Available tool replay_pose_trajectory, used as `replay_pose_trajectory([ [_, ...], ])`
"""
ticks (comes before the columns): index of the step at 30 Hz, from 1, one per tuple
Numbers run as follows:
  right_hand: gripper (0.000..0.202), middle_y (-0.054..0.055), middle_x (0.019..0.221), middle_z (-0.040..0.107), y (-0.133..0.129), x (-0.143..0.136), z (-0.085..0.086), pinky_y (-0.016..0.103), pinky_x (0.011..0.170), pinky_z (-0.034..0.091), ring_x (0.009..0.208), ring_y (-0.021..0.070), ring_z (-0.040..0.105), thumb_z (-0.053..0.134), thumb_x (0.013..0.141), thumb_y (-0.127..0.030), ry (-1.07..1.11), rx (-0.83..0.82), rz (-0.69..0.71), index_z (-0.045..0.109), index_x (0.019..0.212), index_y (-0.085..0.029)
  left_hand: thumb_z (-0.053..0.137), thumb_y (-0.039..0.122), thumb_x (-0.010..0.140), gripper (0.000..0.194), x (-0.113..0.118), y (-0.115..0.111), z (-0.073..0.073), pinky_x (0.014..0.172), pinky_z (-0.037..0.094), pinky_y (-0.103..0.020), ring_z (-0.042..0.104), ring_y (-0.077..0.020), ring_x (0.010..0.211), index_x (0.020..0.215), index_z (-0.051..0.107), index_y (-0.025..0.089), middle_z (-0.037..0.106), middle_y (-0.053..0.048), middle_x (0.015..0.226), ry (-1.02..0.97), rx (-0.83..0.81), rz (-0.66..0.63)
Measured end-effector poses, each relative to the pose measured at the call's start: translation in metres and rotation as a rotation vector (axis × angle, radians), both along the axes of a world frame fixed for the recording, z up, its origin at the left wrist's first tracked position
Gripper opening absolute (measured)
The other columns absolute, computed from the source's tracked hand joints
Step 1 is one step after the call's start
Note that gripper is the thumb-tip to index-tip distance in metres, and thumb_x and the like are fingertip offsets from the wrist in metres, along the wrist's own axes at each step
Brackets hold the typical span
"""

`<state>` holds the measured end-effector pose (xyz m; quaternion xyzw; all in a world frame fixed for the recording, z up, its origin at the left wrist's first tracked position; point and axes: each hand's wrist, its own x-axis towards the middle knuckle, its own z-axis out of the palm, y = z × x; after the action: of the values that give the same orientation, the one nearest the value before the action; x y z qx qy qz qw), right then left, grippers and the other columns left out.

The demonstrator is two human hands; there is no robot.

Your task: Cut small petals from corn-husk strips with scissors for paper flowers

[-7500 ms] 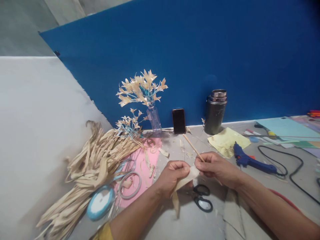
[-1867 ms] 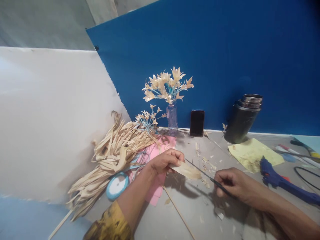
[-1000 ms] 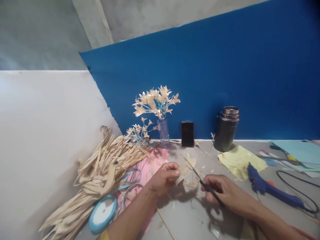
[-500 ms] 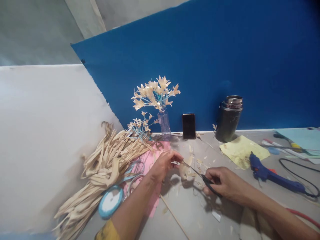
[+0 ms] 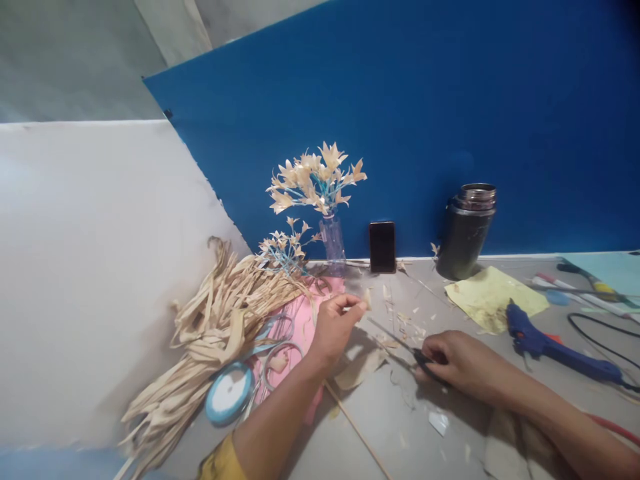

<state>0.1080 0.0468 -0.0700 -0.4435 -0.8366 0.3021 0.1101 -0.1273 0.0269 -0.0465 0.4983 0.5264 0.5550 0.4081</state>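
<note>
Between thumb and fingertips, my left hand [image 5: 340, 327] pinches a small pale piece of husk [image 5: 368, 299] near the middle of the table. To its right, my right hand [image 5: 455, 363] is closed round the dark handles of a pair of scissors [image 5: 419, 357]. The blades are parted and point left, toward my left hand. A larger strip of husk [image 5: 361, 371] lies on the table below the blades. Small scraps are scattered behind them. Left of my left forearm are a pink sheet [image 5: 304, 320] and a large bundle of dried husks [image 5: 215, 333].
Pale flowers [image 5: 320, 177] stand in a clear bottle [image 5: 333, 243] at the back, beside a phone [image 5: 382, 247]. A dark flask [image 5: 465, 233], yellow paper [image 5: 493, 297] and a blue glue gun [image 5: 555, 353] are on the right. A ribbon spool [image 5: 229, 393] lies left; a thin stick [image 5: 357, 430] is in front.
The scissors have opened. My left hand has risen slightly away from the blades with the small piece, and the larger husk strip now lies lower on the table. The view has shifted slightly.
</note>
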Motion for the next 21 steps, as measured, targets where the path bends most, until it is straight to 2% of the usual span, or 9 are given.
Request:
replay_pose_trajectory([
  [2,0.035,0.0,0.056,0.053,0.003,0.002,0.001,0.027,0.053,0.027,0.054,0.0143,0.043,0.059,0.082,-0.043,0.099,-0.125,-0.084,0.05,0.057,-0.02,0.072,0.029,0.073,0.016,0.0,0.0,0.002,0.063,0.041,-0.024,0.052,-0.0107,0.062,0.07,0.068,0.015,0.063,-0.001,0.067,-0.067,0.04,0.047],
  [3,0.034,0.0,0.056,0.054,0.004,0.002,0.003,0.027,0.052,0.029,0.054,0.0146,0.044,0.059,0.082,-0.046,0.191,-0.224,-0.121,0.056,0.063,-0.019,0.072,0.029,0.073,0.016,0.001,-0.001,0.003,0.062,0.041,-0.024,0.053,-0.0106,0.061,0.069,0.067,0.014,0.063,-0.001,0.066,-0.115,0.036,0.01],
  [5,0.034,0.001,0.062,0.058,0.003,0.001,0.007,0.026,0.052,0.031,0.054,0.0141,0.045,0.065,0.078,-0.052,0.417,-0.416,-0.171,0.064,0.08,-0.018,0.072,0.03,0.073,0.018,0.007,-0.006,0.002,0.057,0.04,-0.024,0.055,-0.0108,0.057,0.068,0.065,0.014,0.063,-0.002,0.064,-0.215,-0.027,-0.139],
  [7,0.044,0.002,0.074,0.063,-0.001,-0.002,0.012,0.025,0.052,0.034,0.056,0.0129,0.045,0.073,0.071,-0.053,0.625,-0.5,-0.195,0.065,0.097,-0.018,0.074,0.031,0.072,0.021,0.015,-0.011,-0.002,0.053,0.038,-0.023,0.055,-0.011,0.053,0.068,0.064,0.014,0.063,-0.002,0.061,-0.267,-0.119,-0.279],
  [9,0.047,0.003,0.083,0.064,-0.006,-0.005,0.016,0.024,0.054,0.036,0.06,0.0121,0.046,0.078,0.067,-0.049,0.74,-0.495,-0.209,0.064,0.1,-0.018,0.076,0.031,0.07,0.022,0.024,-0.017,-0.007,0.053,0.038,-0.023,0.054,-0.0104,0.051,0.067,0.064,0.013,0.062,-0.002,0.058,-0.258,-0.187,-0.374],
  [13,0.038,0.0,0.078,0.061,-0.012,-0.009,0.021,0.022,0.056,0.037,0.064,0.0112,0.048,0.082,0.063,-0.037,0.785,-0.5,-0.214,0.064,0.089,-0.016,0.078,0.031,0.069,0.025,0.035,-0.024,-0.014,0.055,0.04,-0.024,0.053,-0.0102,0.051,0.063,0.062,0.013,0.061,-0.002,0.056,-0.191,-0.263,-0.492],
  [17,0.031,-0.002,0.073,0.06,-0.011,-0.007,0.02,0.021,0.054,0.035,0.061,0.0095,0.047,0.08,0.065,-0.029,0.782,-0.518,-0.217,0.063,0.087,-0.016,0.079,0.031,0.067,0.026,0.036,-0.024,-0.017,0.055,0.041,-0.024,0.053,-0.0101,0.051,0.062,0.061,0.013,0.06,-0.002,0.055,-0.203,-0.292,-0.512],
  [21,0.03,-0.003,0.074,0.06,-0.01,-0.006,0.017,0.021,0.053,0.034,0.061,0.0094,0.047,0.08,0.065,-0.027,0.897,-0.467,-0.292,0.062,0.088,-0.018,0.076,0.044,0.072,0.033,0.036,-0.021,-0.019,0.055,0.042,-0.024,0.058,-0.011,0.054,0.07,0.063,0.013,0.063,-0.003,0.064,-0.403,-0.324,-0.465],
])
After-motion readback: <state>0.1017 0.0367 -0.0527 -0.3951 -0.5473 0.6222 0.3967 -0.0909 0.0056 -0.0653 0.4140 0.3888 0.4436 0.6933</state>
